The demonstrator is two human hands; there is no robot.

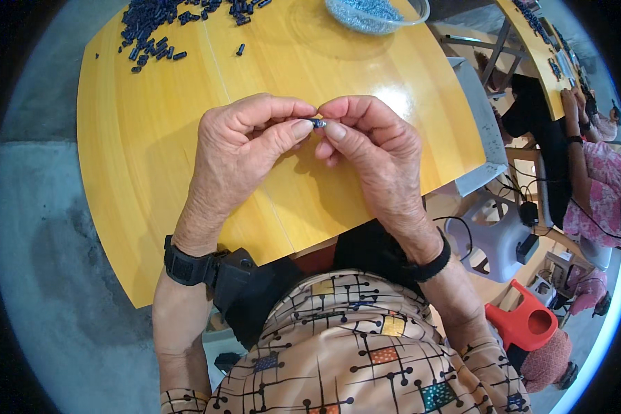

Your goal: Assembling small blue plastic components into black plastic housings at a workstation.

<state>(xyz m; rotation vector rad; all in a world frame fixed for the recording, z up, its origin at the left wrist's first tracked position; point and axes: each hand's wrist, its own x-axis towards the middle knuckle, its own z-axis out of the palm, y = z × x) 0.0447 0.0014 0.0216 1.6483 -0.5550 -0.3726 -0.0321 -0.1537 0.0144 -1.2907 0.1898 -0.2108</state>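
Observation:
Over the middle of the yellow table (179, 131), both my hands meet fingertip to fingertip. My left hand (245, 141) pinches a small dark cylindrical piece (316, 123) between thumb and index finger, mostly hidden by them. At its right end a tiny silvery bit (322, 124) shows, touched by the thumb of my right hand (372, 141). The right thumb and fingers are closed around that end; whether the silvery bit is a separate part I cannot tell. A single dark piece (241, 49) lies beyond my hands.
Loose dark cylindrical pieces (145, 24) are heaped at the far left of the table. A clear plastic bowl (421, 12) of small silvery-blue pieces stands at the far edge. On the right are a pale stool (493, 234), a red stool (524, 317) and a person at another table (548, 83).

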